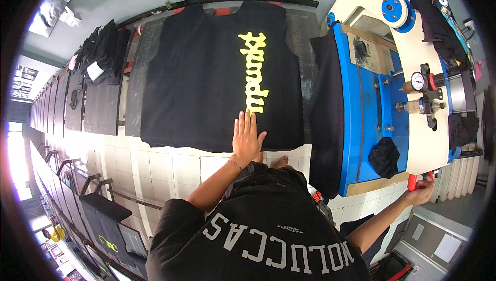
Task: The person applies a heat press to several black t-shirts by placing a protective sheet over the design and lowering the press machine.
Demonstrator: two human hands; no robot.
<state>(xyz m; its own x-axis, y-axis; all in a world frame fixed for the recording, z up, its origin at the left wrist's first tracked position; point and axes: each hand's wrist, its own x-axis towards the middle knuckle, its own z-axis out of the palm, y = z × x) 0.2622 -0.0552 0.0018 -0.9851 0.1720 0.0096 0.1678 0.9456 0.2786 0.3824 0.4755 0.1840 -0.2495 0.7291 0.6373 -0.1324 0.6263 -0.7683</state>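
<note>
A black shirt-shaped fabric panel (201, 84) lies spread on a dark board, with bright yellow lettering (254, 72) running down its right half. My left hand (247, 137) rests flat on the panel's near edge, fingers stretched over the lower end of the lettering. Out to the right, my right hand (422, 192) is closed around a red handle (412, 183) at the near end of a blue and cream press machine (349, 100). Part of that handle is hidden by the fingers.
Black cloth (328, 121) drapes along the press's left side. The machine carries a round gauge (417, 81) and a crumpled black cloth (384, 157). Left of the panel, dark boards hold a pile of black garments (103, 48). Another row of boards (103, 208) stands behind me.
</note>
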